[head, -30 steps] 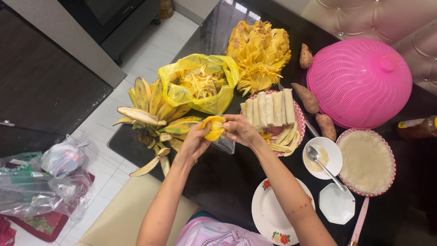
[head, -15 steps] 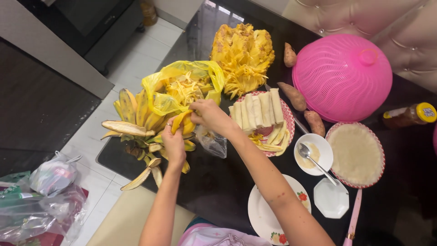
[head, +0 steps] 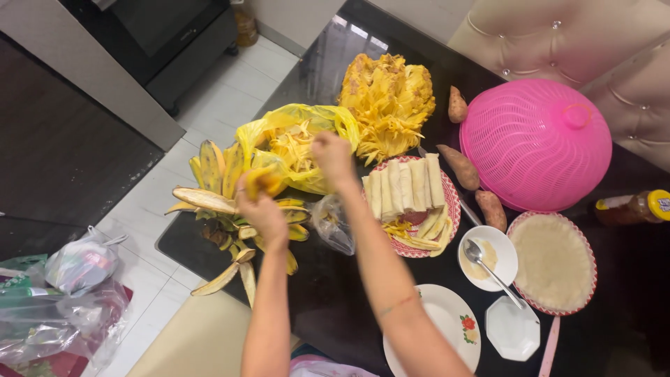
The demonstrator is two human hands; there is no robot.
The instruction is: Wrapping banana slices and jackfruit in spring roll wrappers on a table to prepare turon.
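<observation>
Left hand [head: 262, 209], left of centre frame, closed around yellow fruit piece [head: 259, 180]. Right hand [head: 333, 158], blurred, over yellow plastic bag [head: 279, 136] at upper centre; grip impossible to tell. Banana bunch [head: 223, 181] just beside.

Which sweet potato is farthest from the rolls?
The sweet potato beside the jackfruit, at the far end. The other two lie right beside the plate of rolls.

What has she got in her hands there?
The left hand grips a yellow fruit piece around its lower part. The right hand, over the yellow bag, cannot be told.
</observation>
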